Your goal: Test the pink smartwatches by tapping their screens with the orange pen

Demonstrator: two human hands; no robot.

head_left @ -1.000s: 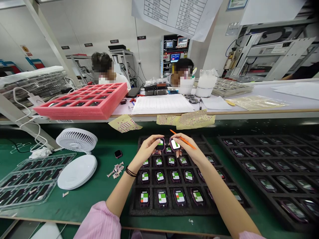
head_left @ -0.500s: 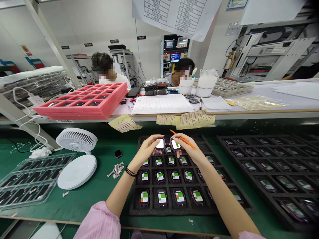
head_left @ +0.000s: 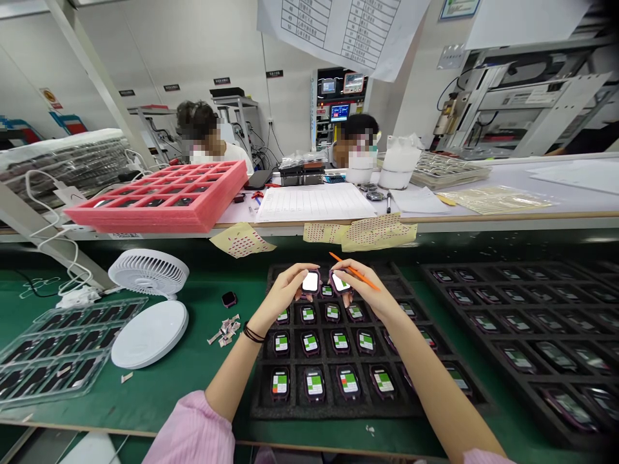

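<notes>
Off to the left of the black foam tray (head_left: 333, 411), well apart from it, lies a clear plastic tray (head_left: 86, 353) of flat black pieces. Nearer to the foam tray's left side stands a white fan (head_left: 149, 274), and beyond this, on a raised shelf to the foam tray's far left, sits a pink foam tray (head_left: 145, 220). Just left of the foam tray are a dark-screened loose watch (head_left: 229, 299) and a little heap of pale scraps (head_left: 225, 330). Over the foam tray's far part, the left hand (head_left: 289, 285) grips a watch (head_left: 310, 280) by its sides, its screen plain white. Close beside it, above the same far part, a second watch (head_left: 340, 280), white and green on its screen, is pinched by the right hand (head_left: 360, 281), which also holds an orange stick (head_left: 355, 270) slanting across its fingers. Below the hands, the foam tray's pockets hold more lit watches. To its right lies another black tray (head_left: 493, 361), likewise carrying watches.
</notes>
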